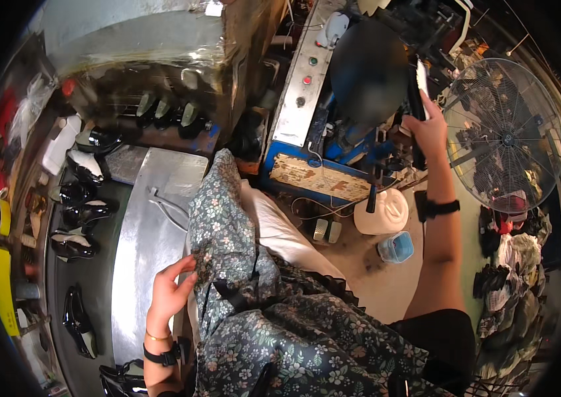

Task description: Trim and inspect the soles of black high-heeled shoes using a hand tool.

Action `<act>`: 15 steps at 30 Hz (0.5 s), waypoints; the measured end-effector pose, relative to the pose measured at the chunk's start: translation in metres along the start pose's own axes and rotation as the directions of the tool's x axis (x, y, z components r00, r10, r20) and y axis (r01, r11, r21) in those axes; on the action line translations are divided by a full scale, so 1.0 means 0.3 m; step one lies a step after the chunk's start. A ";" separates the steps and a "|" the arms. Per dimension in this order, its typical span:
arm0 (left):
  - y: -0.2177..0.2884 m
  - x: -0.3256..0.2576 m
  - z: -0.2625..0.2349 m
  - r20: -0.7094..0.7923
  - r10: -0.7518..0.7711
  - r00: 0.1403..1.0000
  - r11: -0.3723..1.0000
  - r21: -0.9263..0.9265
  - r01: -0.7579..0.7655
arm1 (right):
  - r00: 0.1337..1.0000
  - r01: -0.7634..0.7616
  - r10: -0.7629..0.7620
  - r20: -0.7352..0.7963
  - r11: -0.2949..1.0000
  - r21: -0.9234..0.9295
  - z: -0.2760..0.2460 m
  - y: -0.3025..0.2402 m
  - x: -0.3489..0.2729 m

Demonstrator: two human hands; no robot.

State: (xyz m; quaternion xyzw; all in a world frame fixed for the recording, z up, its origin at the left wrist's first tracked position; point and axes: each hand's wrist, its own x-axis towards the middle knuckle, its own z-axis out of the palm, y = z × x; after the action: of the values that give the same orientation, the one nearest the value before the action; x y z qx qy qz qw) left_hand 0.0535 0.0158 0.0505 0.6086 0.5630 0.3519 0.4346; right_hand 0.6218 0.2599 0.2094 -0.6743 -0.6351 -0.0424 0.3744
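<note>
My right hand reaches far forward at the upper right, its fingers closed on what looks like a black shoe with a white strip along one side. That shoe is beside the dark machine, and part of it is hidden by the hand. My left hand is lower left, fingers apart and holding nothing. It is at the edge of the floral apron over my lap, beside a shiny metal plate. A bent metal tool lies on this plate.
Several glossy black shoes line the dark conveyor-like surface at left. A control panel with buttons stands ahead. A white jug and blue container are on the floor. A large fan stands at right, near piled cloth.
</note>
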 end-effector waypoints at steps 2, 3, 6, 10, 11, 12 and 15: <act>-0.012 -0.005 0.006 -0.006 -0.042 0.999 0.999 -0.030 0.041 | 0.987 -0.155 0.158 0.002 0.972 -0.176 -0.057 0.041 0.071; -0.004 0.007 0.014 -0.021 -0.056 0.998 0.997 -0.045 0.055 | 0.984 -0.178 0.180 -0.008 0.965 -0.192 -0.065 0.137 0.108; 0.033 0.039 0.040 -0.059 -0.047 0.997 0.997 0.051 0.050 | 0.935 -0.323 0.336 0.114 0.939 -0.114 -0.075 0.158 0.160; 0.092 0.070 0.075 -0.004 -0.003 1.000 0.993 0.114 0.003 | 0.940 -0.271 0.306 0.148 0.938 -0.214 -0.062 0.147 0.201; 0.094 0.071 0.082 0.025 -0.004 1.000 0.993 0.118 0.001 | 0.920 -0.313 0.348 0.182 0.929 -0.196 -0.078 0.123 0.204; 0.107 0.066 0.087 0.050 -0.008 0.999 0.992 0.129 0.001 | 0.918 -0.318 0.352 0.182 0.929 -0.189 -0.081 0.146 0.206; 0.118 0.069 0.088 0.097 -0.022 0.995 0.982 0.187 0.003 | 0.918 -0.259 0.293 0.268 0.954 -0.153 -0.115 0.181 0.206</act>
State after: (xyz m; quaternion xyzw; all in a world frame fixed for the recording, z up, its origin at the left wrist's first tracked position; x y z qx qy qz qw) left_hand 0.0937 0.0332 0.0721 0.6599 0.5751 0.2643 0.4050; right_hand 0.6963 0.2962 0.2426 -0.7764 -0.5777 0.0732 0.2410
